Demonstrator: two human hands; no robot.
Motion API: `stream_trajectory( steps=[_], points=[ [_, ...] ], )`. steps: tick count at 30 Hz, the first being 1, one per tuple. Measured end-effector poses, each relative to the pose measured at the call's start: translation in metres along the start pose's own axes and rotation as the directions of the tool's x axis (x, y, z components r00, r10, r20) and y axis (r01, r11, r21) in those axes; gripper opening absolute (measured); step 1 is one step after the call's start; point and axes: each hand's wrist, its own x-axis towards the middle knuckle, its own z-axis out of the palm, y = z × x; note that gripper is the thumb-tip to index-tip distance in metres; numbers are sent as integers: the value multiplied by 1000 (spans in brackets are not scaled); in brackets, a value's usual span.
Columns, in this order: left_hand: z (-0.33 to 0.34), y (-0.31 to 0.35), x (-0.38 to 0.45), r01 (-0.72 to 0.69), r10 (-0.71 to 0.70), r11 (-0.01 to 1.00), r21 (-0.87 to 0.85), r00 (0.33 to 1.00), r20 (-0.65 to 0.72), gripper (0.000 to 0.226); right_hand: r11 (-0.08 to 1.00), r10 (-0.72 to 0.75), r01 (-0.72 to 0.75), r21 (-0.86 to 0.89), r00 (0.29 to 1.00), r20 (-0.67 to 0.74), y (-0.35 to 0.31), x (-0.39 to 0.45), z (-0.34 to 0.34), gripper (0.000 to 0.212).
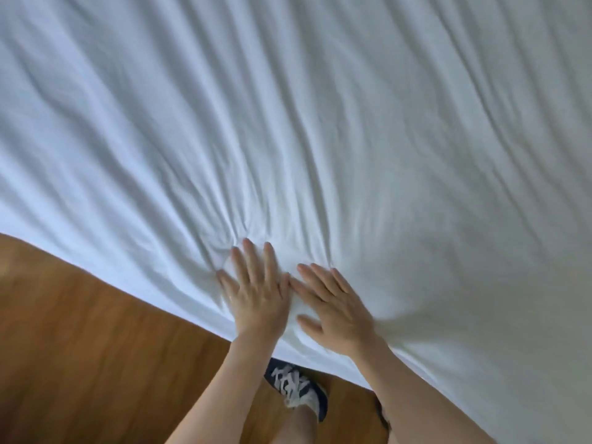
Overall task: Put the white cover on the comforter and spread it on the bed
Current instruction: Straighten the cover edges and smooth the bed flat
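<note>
Where our navy sneaker [296,390] with white laces stood on the wooden floor [96,331], we could read no writing. Just beyond, our left hand [256,291] and right hand [333,307] lay flat, fingers spread straight, side by side on the near edge of the white cover [320,123]. It stretched away across the bed, creased in long folds fanning from our fingertips.

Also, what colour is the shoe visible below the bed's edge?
Dark navy with white laces, seen in the head view: shoe.
</note>
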Motion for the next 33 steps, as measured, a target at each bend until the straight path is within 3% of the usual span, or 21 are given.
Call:
stream_trajectory(
  steps=[4,7,9,11,13,15,17,19,20,23,25,27,30,32,33],
  points=[
    [-26,-30,19,-171,169,983,-62,985,-27,46,1000,-8,7,-12,997,-81,-3,7,7,67],
    [-52,-52,63,-247,207,949,-199,957,-202,23,999,-27,31,23,987,-159,-5,12,-5,52],
    [-76,-65,104,-318,238,919,-231,918,-317,21,993,47,-6,119,939,-342,-10,42,-32,34],
    [-100,-78,144,-346,238,916,-202,875,-421,10,975,195,-98,198,807,-557,6,104,-71,27],
    [-120,-93,192,-385,271,908,-167,841,-469,22,912,410,-286,294,611,-677,31,179,-110,28],
    [-135,-115,243,-422,344,905,-61,807,-480,41,788,602,-469,399,452,-658,69,244,-136,46],
    [-148,-153,291,-393,370,919,39,822,-432,49,622,774,-633,460,411,-481,100,301,-145,62],
    [-149,-210,320,-297,301,952,68,884,-356,52,571,816,-737,361,462,-348,85,341,-127,67],
    [-145,-241,322,-229,237,971,65,916,-323,55,633,769,-713,300,536,-348,53,353,-112,65],
    [-135,-343,297,-118,142,987,107,959,-246,62,874,475,-389,290,811,-342,-111,377,-77,54],
    [-139,-393,279,-102,127,986,128,971,-202,64,923,286,-176,341,908,-305,-206,384,-72,52],
    [-146,-427,272,-119,141,983,142,978,-157,66,954,103,-24,298,962,-252,-264,394,-71,55],
    [-156,-441,279,-180,196,977,115,969,-148,61,977,-87,111,183,987,-134,-288,425,-78,57],
    [-176,-442,294,-203,203,979,22,951,-233,41,967,-45,92,236,980,-195,-291,454,-92,51],
    [-193,-449,308,-245,226,969,-26,926,-304,28,960,81,1,279,955,-284,-291,475,-103,46]
  ],
)
